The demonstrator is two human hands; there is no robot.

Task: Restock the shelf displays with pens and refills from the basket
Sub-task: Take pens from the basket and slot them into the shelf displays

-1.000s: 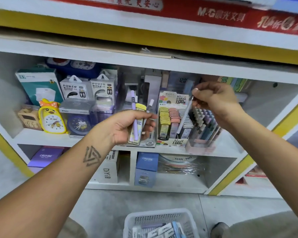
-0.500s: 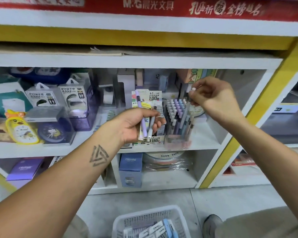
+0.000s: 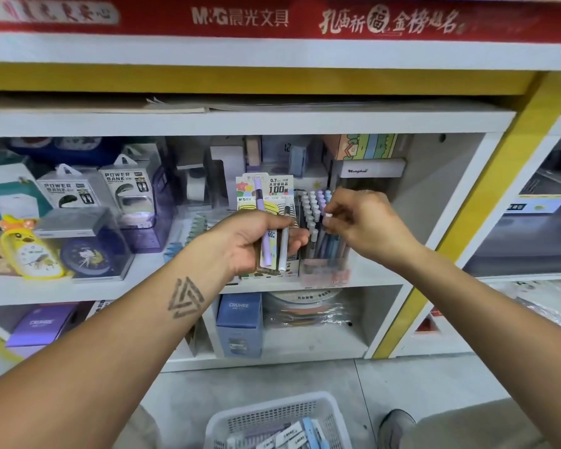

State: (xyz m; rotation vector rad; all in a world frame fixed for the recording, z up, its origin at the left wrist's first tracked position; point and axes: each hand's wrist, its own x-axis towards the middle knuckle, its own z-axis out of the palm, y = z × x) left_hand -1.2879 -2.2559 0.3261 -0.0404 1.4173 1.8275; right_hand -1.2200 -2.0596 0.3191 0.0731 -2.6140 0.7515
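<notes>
My left hand (image 3: pixel 256 241) grips a purple pen (image 3: pixel 263 234), a white pen (image 3: pixel 284 241) and a yellow refill pack behind them, held in front of the lead-refill display box (image 3: pixel 268 189). My right hand (image 3: pixel 363 225) pinches the white top of a pen (image 3: pixel 327 216) that stands in the clear pen display holder (image 3: pixel 324 264), among several pastel pens (image 3: pixel 314 202). A white basket (image 3: pixel 272 416) with pens and refill packs sits on the floor below.
The holder stands on the white middle shelf (image 3: pixel 143 286), with power bank boxes (image 3: pixel 123 189), a yellow duck clock (image 3: pixel 30 251) and a blue clock to the left. Blue and purple boxes fill the lower shelf. A yellow post (image 3: pixel 467 222) bounds the right side. A shoe (image 3: pixel 395 419) is beside the basket.
My right hand has lowered its pen from above the shelf down into the clear holder. The view swung right, so the shelf items shifted left. My left hand keeps its pens.
</notes>
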